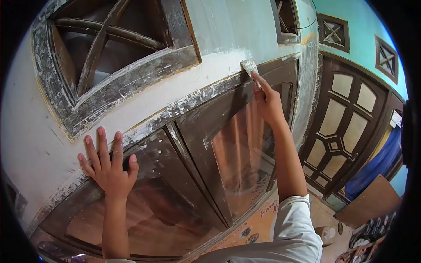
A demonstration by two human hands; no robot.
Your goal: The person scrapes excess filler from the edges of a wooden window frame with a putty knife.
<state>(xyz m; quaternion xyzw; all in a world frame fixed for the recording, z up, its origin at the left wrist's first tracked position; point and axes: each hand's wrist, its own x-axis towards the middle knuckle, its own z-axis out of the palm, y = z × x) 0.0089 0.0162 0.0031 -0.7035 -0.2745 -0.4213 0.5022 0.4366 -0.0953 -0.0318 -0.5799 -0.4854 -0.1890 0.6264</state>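
My right hand (268,103) is closed around a putty knife (250,68) whose blade is smeared with white filler. The blade rests against the wall just above the top of the window frame (184,109). Fresh-looking white filler (219,65) coats the wall strip to its left. My left hand (109,168) lies spread, fingers pointing up, against the left part of the frame and the wall edge. Nothing is in it. White smears and flakes mark the dark wood along the frame's upper rail.
A vent with crossed bars (105,28) sits above the window. Window glass (241,149) is below my hands. To the right stand a dark panelled door (337,127), a blue curtain (372,158), a brown board (370,201) and shoes (372,230) on the floor.
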